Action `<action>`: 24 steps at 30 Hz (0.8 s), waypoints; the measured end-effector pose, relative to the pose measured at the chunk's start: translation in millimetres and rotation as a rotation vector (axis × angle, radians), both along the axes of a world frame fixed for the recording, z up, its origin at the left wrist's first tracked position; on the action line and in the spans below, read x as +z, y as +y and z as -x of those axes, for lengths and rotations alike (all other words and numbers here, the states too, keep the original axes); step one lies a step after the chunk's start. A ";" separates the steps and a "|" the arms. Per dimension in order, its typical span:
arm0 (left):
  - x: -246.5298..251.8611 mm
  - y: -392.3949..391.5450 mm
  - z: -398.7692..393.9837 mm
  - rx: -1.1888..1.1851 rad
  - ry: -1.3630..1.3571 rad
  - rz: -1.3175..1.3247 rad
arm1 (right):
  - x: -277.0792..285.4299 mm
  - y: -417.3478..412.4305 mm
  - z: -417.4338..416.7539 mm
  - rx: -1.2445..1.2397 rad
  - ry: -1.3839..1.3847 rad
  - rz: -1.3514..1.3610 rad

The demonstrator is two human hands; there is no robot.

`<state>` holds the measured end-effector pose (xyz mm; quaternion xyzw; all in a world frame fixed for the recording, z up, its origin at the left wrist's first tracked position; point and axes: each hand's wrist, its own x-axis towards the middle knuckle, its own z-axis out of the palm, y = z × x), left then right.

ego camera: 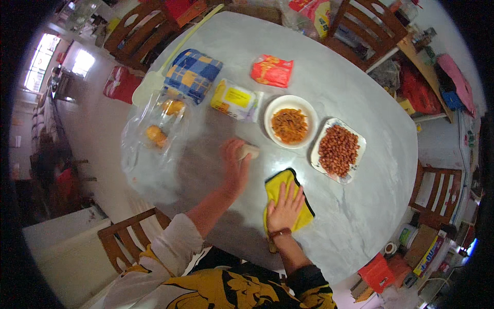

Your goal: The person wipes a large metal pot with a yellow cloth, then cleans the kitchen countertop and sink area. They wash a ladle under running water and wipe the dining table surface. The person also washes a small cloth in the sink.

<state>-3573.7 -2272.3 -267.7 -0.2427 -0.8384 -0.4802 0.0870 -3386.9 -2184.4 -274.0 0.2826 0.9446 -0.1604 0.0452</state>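
My left hand [234, 164] is curled around a small whitish wad [249, 150], perhaps tissue or cloth, low over the grey marbled table [370, 216]; the hand is slightly blurred. To its right, my right hand [286, 206] lies flat on a yellow cloth with a dark border [274, 187], fingers a little apart and not gripping. Beyond the hands is a white bowl [269, 129] of orange-brown shredded food [289, 125]. Beside the bowl, a squarish white dish [321, 164] holds reddish-brown peanuts or beans [338, 150].
On the table's far left are a clear plastic bag [135, 154] with brown food pieces, a blue checked cloth [193, 75], a pale fly swatter [148, 85] and a wipes pack [235, 99]. A red packet [272, 71] lies farther back. Wooden chairs [131, 235] surround the table.
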 end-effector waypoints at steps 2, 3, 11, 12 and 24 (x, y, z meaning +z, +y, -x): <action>-2.3 -40.9 0.2 0.088 -0.044 0.044 | 0.2 -16.9 54.6 0.031 0.028 0.059; 1.3 -57.6 1.5 0.114 -0.121 -0.005 | -1.7 -25.8 81.5 0.079 0.041 0.060; 42.5 -169.1 -5.4 0.214 -0.113 -0.031 | -6.1 -104.0 198.6 0.452 0.121 0.144; 49.0 -174.7 -5.9 0.213 -0.089 -0.021 | -2.1 -109.8 185.8 0.593 0.059 0.161; 39.4 -108.7 -42.2 -0.114 -0.382 -0.089 | -18.5 47.3 -198.8 -0.386 -0.161 -0.311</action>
